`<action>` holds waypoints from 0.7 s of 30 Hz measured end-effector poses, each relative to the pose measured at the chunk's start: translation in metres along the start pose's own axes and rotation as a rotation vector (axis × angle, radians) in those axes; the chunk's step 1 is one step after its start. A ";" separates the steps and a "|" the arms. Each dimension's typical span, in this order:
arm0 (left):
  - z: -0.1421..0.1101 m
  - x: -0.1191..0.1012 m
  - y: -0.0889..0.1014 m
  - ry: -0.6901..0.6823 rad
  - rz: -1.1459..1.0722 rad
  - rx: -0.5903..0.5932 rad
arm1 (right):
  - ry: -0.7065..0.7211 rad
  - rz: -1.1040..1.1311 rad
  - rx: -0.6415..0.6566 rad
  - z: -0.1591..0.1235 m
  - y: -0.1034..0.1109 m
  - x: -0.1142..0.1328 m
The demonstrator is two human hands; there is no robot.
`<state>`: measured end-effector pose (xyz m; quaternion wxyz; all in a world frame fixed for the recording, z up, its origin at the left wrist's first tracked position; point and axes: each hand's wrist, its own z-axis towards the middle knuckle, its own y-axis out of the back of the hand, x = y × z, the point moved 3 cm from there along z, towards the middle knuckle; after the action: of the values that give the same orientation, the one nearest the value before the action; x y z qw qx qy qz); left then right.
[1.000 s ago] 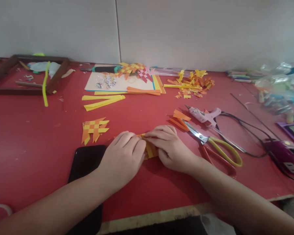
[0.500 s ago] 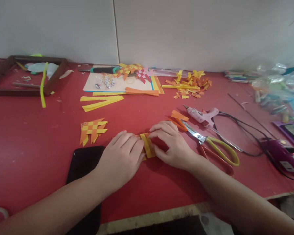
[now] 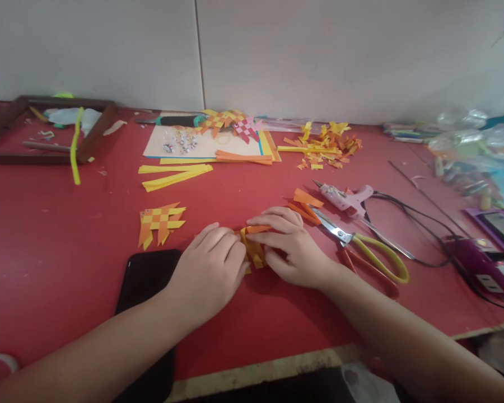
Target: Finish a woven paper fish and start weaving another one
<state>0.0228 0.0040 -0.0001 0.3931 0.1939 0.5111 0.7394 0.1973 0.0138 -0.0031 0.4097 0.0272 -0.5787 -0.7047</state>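
Observation:
My left hand [image 3: 210,268] lies palm down on the red table [image 3: 46,252], fingers together, pressing the left part of a woven piece of yellow and orange paper strips [image 3: 254,249]. My right hand [image 3: 292,246] pinches an orange strip of that piece between thumb and fingers and bends it over the weave. Most of the piece is hidden under both hands. A finished woven paper fish [image 3: 160,219] lies to the left of my hands.
A black phone [image 3: 145,280] lies under my left forearm. Yellow-handled scissors [image 3: 361,246], a pink glue gun [image 3: 346,197] with its cable and a purple device [image 3: 481,257] sit to the right. Paper strips [image 3: 174,173], scraps [image 3: 323,146], more woven fish [image 3: 231,122] and a wooden frame [image 3: 46,129] lie farther back.
My right hand lifted off the weave, showing its yellow strips, then took an orange strip and folded it back over. My left hand stayed pressed in place.

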 end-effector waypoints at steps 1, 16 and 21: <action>0.000 0.000 0.000 0.000 -0.004 0.005 | -0.003 -0.005 0.005 0.000 0.000 0.000; 0.000 0.001 -0.001 0.019 -0.008 0.037 | -0.035 -0.026 0.038 0.000 -0.003 -0.001; 0.000 0.001 -0.001 0.023 -0.002 0.058 | -0.050 -0.020 0.045 -0.001 -0.006 -0.002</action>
<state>0.0225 0.0053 -0.0015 0.3823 0.1964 0.5370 0.7259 0.1960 0.0146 -0.0091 0.3871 0.0246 -0.6042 -0.6961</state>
